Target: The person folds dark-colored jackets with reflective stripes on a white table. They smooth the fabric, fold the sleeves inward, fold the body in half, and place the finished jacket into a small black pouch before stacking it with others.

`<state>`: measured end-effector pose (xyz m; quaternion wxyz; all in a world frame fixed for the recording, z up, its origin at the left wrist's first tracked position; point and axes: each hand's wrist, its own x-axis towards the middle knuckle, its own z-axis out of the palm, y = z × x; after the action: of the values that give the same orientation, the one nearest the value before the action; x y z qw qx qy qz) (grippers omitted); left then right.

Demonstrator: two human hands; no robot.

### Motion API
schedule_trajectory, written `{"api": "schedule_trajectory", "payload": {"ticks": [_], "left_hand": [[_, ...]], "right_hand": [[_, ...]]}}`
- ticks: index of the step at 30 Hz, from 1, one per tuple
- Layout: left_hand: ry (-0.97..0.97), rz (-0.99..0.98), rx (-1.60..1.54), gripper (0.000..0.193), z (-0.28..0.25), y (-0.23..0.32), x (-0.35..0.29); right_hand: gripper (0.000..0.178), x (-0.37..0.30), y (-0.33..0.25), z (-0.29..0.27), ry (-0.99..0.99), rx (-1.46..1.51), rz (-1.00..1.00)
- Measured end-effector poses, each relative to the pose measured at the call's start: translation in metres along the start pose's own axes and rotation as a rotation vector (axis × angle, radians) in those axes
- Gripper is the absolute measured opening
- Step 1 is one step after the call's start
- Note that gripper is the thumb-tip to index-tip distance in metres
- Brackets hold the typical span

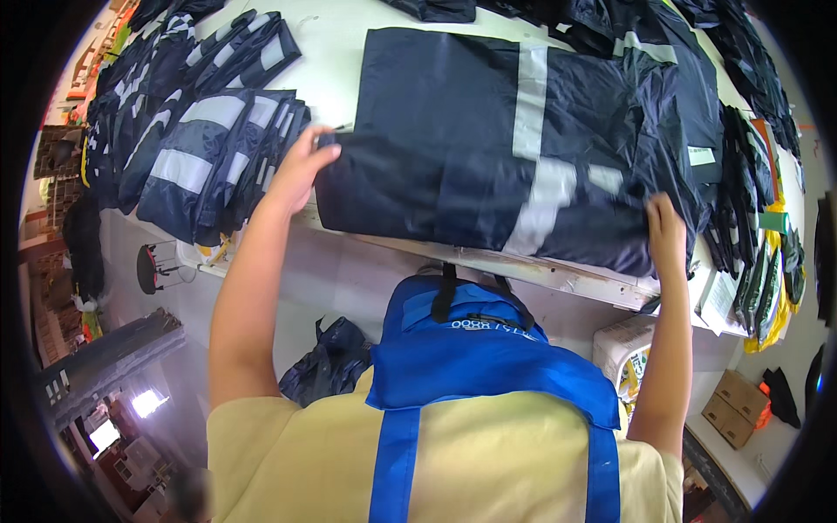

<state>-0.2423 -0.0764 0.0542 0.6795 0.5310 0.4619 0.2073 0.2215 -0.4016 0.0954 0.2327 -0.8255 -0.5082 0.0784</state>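
Folded stack: silver-banded dark garments [192, 166] crowd the table's left side, close to the left hand; an outward swing of that forearm could knock them askew.
Left hand: at the dark garment's left edge [303, 164], thumb and forefinger apart; I cannot tell whether it pinches the cloth or only touches it.
Bare strip: white tabletop [330, 65] beyond the left hand gives a little room.
Dark garment: spread between both hands [436, 96], its near flap blurred; uneven pulling could skew its silver bands [530, 100], and slick-looking cloth could slide.
Front edge: the near flap lies at or over the table's rim [567, 277], so loose cloth could droop.
Right hand: fingers curled, grasping the garment's right end [665, 225], where bunched cloth could trap creases.
Right pile: more dark garments [737, 196] limit sideways room.
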Motion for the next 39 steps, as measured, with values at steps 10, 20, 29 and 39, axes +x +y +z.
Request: {"api": "schedule_trajectory", "payload": {"ticks": [10,20,29,39], "left_hand": [[0.029,-0.186,0.131,0.038,0.033,-0.050,0.028],[0.408,0.357,1.198,0.053,0.093,-0.022,-0.031],[-0.031,0.242,1.561,0.057,0.130,-0.060,-0.014],[-0.298,0.836,1.014,0.065,0.335,0.006,0.103]], "right_hand": [[0.026,0.057,0.063,0.088,0.041,-0.253,0.124],[0.020,0.010,0.059,0.113,0.021,-0.277,-0.021],[0.022,0.022,0.048,0.060,-0.358,-0.019,0.106],[0.085,0.302,0.136,-0.002,0.368,0.099,0.396]]}}
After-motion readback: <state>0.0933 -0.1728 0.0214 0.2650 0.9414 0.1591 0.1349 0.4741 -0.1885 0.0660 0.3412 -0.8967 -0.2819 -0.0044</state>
